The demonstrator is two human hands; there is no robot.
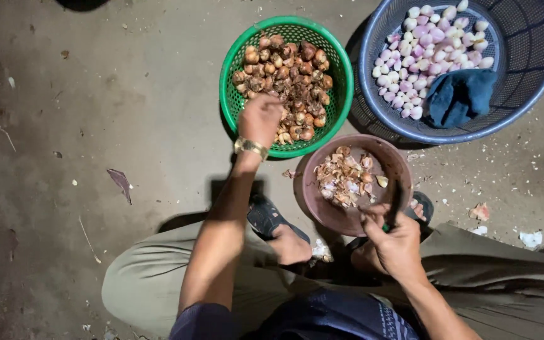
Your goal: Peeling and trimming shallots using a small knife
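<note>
Green basket [341,69], left hand [259,118] reaching in.
Unpeeled shallots [288,75] lie just ahead of its curled fingers; whether they clamp 1 cannot be told. Right hand [398,242], nearer the brown bowl [322,208], is closed on a dark knife [395,204].

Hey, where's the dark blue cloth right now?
The dark blue cloth lies inside the blue basket at the upper right of the head view, beside the peeled shallots.
</note>
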